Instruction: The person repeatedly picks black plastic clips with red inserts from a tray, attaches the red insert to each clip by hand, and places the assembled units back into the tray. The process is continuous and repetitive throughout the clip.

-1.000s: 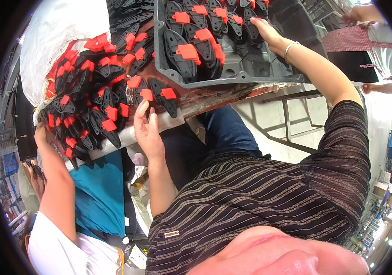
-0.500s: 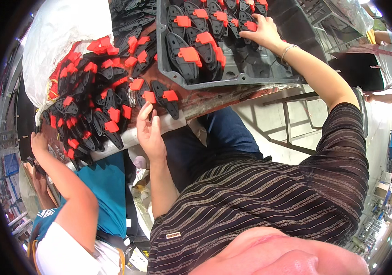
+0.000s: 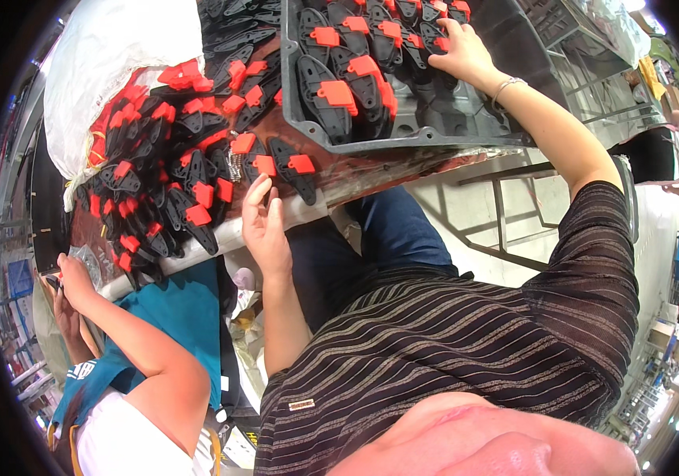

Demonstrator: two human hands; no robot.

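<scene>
My right hand (image 3: 470, 57) is over the grey plastic bin (image 3: 355, 145), thumb and fingers to either side of a black part with a red tab (image 3: 441, 43), seemingly gripping it. More such parts stand in rows in the bin, among them a black part with a red tab (image 3: 338, 94) at the near left. Beside the table edge, my left hand (image 3: 266, 230) is raised palm up, fingers parted and holding nothing. Its fingertips are close to a black oval part (image 3: 264, 164) with a red tab. A similar part (image 3: 300, 170) lies just right of it.
A heap of red-tabbed black parts (image 3: 184, 178) covers the table's left side, beside a white sack (image 3: 117, 71). At the left, a co-worker's hand (image 3: 76, 278) is near a clear plastic bag (image 3: 87, 262). A metal frame (image 3: 502, 214) stands right of my legs.
The view has shifted slightly. My two hands keep nearly the same places. The co-worker's hand has moved down and toward their body, and a clear plastic bag now shows beside it.
</scene>
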